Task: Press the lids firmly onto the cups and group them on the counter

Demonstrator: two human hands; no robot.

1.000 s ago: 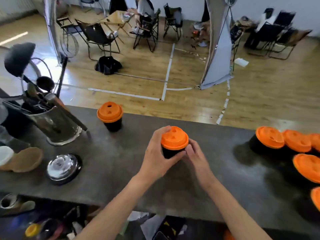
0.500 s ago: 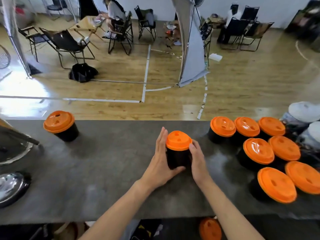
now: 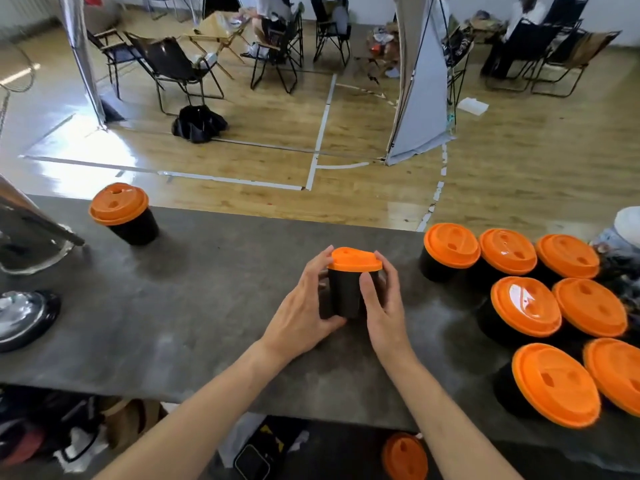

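A black cup (image 3: 344, 292) with an orange lid (image 3: 355, 259) stands on the dark grey counter (image 3: 207, 306), mid-view. My left hand (image 3: 304, 313) grips its left side, thumb near the base and fingers up at the lid's rim. My right hand (image 3: 384, 306) grips the right side, thumb across the cup's front. A group of several lidded black cups (image 3: 526, 306) stands close together at the right. One more lidded cup (image 3: 123, 214) stands alone near the far left edge of the counter.
A metal utensil holder (image 3: 31, 233) and a shiny round lid (image 3: 20, 317) sit at the counter's left end. An orange lid (image 3: 405, 457) and a phone (image 3: 252, 464) lie below the counter's near edge. Beyond the far edge are wooden floor and folding chairs.
The view has swung right and back a little, bringing the cup group into sight. Both hands have slid down from the lid onto the sides of the cup, which stays on the counter.
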